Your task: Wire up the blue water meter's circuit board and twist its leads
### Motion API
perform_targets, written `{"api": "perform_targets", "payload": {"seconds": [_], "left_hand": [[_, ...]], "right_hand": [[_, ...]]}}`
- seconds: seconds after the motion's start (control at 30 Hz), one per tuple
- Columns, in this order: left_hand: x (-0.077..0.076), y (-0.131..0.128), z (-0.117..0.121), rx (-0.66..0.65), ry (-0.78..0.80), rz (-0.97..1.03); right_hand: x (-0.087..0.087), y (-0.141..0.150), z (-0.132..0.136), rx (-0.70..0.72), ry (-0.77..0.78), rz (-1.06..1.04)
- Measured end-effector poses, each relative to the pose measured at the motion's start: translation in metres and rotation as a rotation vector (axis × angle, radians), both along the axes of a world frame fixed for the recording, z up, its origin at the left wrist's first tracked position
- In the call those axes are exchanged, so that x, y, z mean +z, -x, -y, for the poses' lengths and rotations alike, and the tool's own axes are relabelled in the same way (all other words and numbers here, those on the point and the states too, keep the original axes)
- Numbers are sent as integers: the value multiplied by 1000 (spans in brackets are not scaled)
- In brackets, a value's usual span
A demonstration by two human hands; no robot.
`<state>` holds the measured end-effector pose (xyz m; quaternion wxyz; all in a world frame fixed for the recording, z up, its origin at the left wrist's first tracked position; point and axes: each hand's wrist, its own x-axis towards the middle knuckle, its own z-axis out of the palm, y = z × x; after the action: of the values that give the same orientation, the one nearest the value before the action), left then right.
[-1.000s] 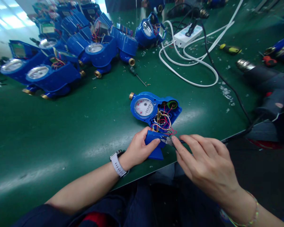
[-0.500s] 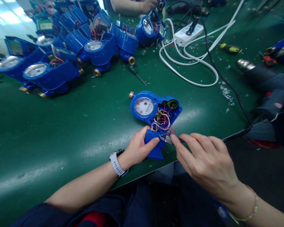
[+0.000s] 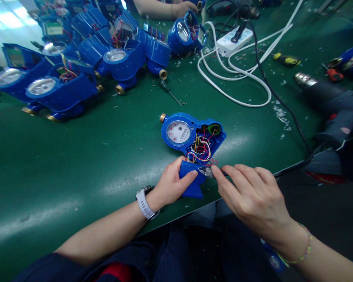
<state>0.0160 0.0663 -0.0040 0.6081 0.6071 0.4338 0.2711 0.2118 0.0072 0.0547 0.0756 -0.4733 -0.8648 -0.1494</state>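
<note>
and here the l hand [image 3: 171, 183] pinches the blue cover [image 3: 194, 190] nr the edge of the green table [image 3: 120, 152], r hand [image 3: 253, 196] gripping pliers [image 3: 207, 172] w/ tip at the cover, wires [image 3: 204, 150] reaching the open meter [image 3: 178, 132] just beyond.

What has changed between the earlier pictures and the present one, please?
In the background, a co-worker's forearm and hand have come further into view. The left hand still holds the blue cover, the right hand the metal-tipped tool; the open meter stays put.
</note>
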Motion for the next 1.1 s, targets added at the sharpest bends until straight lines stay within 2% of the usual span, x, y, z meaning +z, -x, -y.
{"api": "perform_targets", "payload": {"seconds": [0.27,0.47,0.67,0.87,1.1], "left_hand": [[-6,-1,1,28,-1,64],[-2,-1,1,24,16,76],[-1,-2,-1,14,1,61],[1,-2,-1,5,17,72],[2,-2,-1,-2,30,65]], "right_hand": [[3,-1,1,-19,39,-48],[5,0,-3,-41,51,-87],[8,0,-7,-16,10,-24],[16,0,-9,35,43,50],[23,1,-7,27,52,103]]}}
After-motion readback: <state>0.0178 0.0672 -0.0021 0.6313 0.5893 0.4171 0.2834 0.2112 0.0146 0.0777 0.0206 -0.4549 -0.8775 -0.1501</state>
